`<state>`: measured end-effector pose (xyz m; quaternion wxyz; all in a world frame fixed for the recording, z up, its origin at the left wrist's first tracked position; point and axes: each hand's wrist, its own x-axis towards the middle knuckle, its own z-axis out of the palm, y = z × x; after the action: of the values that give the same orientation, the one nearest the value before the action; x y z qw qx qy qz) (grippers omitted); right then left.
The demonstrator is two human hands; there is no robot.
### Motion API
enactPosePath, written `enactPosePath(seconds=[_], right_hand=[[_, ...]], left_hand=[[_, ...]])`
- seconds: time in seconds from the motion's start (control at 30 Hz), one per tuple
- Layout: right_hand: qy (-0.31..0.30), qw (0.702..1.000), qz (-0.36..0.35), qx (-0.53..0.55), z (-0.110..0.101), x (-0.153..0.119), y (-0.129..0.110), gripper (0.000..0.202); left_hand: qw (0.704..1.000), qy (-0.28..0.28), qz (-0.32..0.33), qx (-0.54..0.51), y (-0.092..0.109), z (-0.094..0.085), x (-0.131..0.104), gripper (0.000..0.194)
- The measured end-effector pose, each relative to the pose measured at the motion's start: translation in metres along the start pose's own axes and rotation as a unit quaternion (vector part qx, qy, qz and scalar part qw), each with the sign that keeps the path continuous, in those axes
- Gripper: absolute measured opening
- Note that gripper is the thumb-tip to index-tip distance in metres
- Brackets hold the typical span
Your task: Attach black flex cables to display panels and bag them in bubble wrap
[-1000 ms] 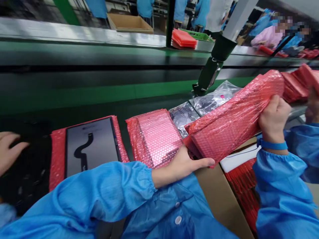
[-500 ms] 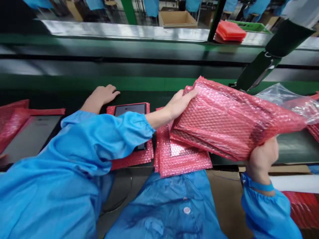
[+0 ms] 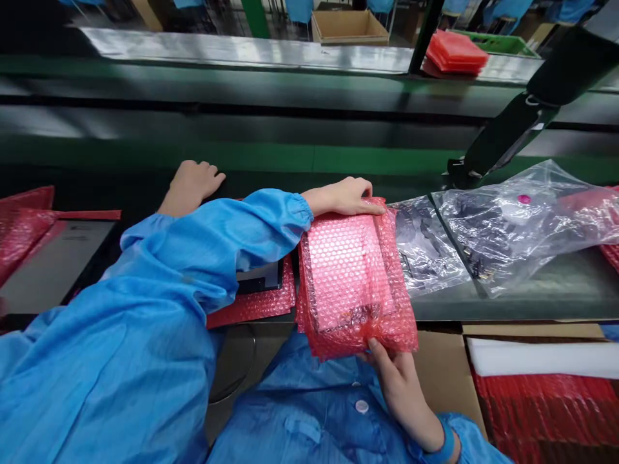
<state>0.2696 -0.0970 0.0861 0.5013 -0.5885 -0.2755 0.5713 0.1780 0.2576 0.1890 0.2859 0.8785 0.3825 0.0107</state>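
Note:
My left hand grips the top edge of a pink bubble-wrap pouch, its fingers bent over the corner. At the bottom edge, my right hand pinches the same pouch, thumb on top and fingers underneath. A flat rectangular shape shows through the bubbles. The pouch lies over a stack of similar pouches at the front edge of the bench. Left of it, partly hidden by my sleeve, a dark-screened tablet-like device rests on more pink pouches.
A co-worker's hand lies on the bench to the left, near another flat device. Clear plastic bags lie right, beneath a dark jointed arm. An open carton with red pouches stands below right.
The pouch has swung from the right down onto the stack before me. My right hand has moved left and toward me with it. The clear bags on the right are now uncovered.

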Motion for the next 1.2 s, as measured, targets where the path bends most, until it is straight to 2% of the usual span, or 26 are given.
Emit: enactPosePath(seconds=[0.1, 0.17, 0.23, 0.3, 0.37, 0.4, 0.43, 0.47, 0.53, 0.6, 0.63, 0.7, 0.77, 0.8, 0.93, 1.07, 1.2], right_hand=[[0.038, 0.998, 0.049, 0.032, 0.012, 0.002, -0.014, 0.049], [0.016, 0.998, 0.054, 0.017, 0.015, 0.004, -0.029, 0.055], [-0.042, 0.997, 0.048, -0.041, 0.011, 0.006, -0.050, 0.051], [-0.137, 0.982, 0.051, -0.118, -0.001, 0.007, -0.075, 0.041], [-0.235, 0.955, 0.072, -0.164, -0.022, 0.012, -0.099, 0.034], [-0.264, 0.946, 0.077, -0.171, -0.034, 0.016, -0.109, 0.034], [-0.267, 0.946, 0.073, -0.168, -0.048, 0.022, -0.116, 0.034], [-0.243, 0.956, 0.056, -0.156, -0.060, 0.031, -0.119, 0.035], [-0.129, 0.985, -0.010, -0.118, -0.080, 0.055, -0.119, 0.036], [-0.026, 0.994, -0.075, -0.071, -0.086, 0.085, -0.112, 0.037], [-0.002, 0.994, -0.095, -0.052, -0.082, 0.099, -0.108, 0.040], [-0.005, 0.993, -0.113, -0.036, -0.066, 0.125, -0.101, 0.049], [-0.028, 0.991, -0.124, -0.050, -0.045, 0.141, -0.100, 0.058], [-0.034, 0.989, -0.129, -0.065, -0.035, 0.145, -0.101, 0.062], [-0.039, 0.982, -0.149, -0.109, -0.014, 0.155, -0.107, 0.072], [-0.094, 0.977, -0.154, -0.117, -0.010, 0.164, -0.106, 0.075], [-0.107, 0.975, -0.158, -0.112, -0.003, 0.169, -0.098, 0.079]], left_hand=[[1.000, 0.016, 0.016, 0.010, -0.008, 0.014, 0.007, 0.070], [0.999, 0.026, 0.024, 0.015, -0.012, 0.022, 0.010, 0.068], [0.997, 0.053, 0.043, 0.033, -0.013, 0.028, 0.010, 0.066], [0.991, 0.110, 0.067, 0.047, -0.014, 0.033, 0.003, 0.064], [0.980, 0.184, 0.070, 0.025, -0.017, 0.038, -0.015, 0.064], [0.974, 0.219, 0.057, -0.001, -0.019, 0.040, -0.028, 0.065], [0.968, 0.248, 0.036, -0.033, -0.022, 0.042, -0.044, 0.067], [0.961, 0.270, 0.009, -0.065, -0.024, 0.044, -0.061, 0.070], [0.946, 0.289, -0.063, -0.131, -0.029, 0.050, -0.098, 0.077], [0.919, 0.293, -0.151, -0.217, -0.029, 0.061, -0.129, 0.080], [0.895, 0.302, -0.194, -0.264, -0.027, 0.068, -0.141, 0.081], [0.840, 0.321, -0.264, -0.349, -0.020, 0.083, -0.155, 0.081], [0.795, 0.333, -0.299, -0.409, -0.011, 0.099, -0.159, 0.079], [0.783, 0.333, -0.303, -0.429, -0.006, 0.106, -0.159, 0.078], [0.782, 0.319, -0.257, -0.469, 0.006, 0.118, -0.154, 0.074], [0.781, 0.321, -0.212, -0.492, 0.011, 0.114, -0.149, 0.070], [0.778, 0.315, -0.183, -0.511, 0.013, 0.111, -0.143, 0.069]])
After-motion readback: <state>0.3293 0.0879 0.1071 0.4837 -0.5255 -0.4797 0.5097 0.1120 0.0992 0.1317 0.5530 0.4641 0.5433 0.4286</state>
